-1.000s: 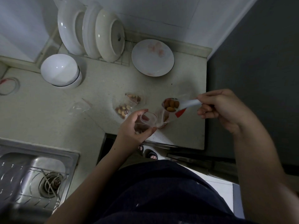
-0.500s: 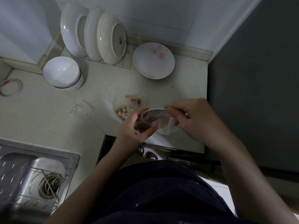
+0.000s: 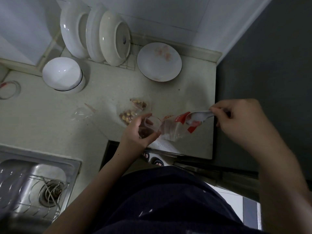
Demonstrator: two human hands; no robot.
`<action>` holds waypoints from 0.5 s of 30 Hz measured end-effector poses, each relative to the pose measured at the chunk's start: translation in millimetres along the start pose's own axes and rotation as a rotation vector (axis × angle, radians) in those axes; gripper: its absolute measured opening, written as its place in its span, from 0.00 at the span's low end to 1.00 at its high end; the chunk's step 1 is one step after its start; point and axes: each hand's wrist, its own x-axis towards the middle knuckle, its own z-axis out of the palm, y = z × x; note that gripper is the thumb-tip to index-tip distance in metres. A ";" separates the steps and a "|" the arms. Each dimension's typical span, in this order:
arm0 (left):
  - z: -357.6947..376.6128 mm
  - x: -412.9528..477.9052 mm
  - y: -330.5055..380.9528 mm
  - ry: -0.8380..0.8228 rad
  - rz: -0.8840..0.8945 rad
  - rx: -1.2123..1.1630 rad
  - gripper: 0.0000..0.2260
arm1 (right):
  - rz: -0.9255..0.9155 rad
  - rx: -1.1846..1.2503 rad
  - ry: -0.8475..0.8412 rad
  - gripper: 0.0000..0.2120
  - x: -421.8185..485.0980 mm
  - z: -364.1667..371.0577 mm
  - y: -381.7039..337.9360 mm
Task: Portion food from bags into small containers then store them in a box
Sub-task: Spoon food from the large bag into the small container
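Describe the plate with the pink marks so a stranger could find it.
Look at the back wall, where white dishes stand on edge in a wire rack. Just right of them, one plate sits alone on the counter. Unlike its neighbours, it shows faint pink marks near its far rim.

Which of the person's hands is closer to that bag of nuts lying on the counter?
Left. The left hand, holding a small container, is right beside the bag of nuts; the right hand, holding a spoon, is well off to its right.
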 end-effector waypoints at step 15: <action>-3.0 1.4 0.3 0.056 0.034 0.090 0.23 | -0.265 -0.439 -0.409 0.12 61.4 87.7 -31.3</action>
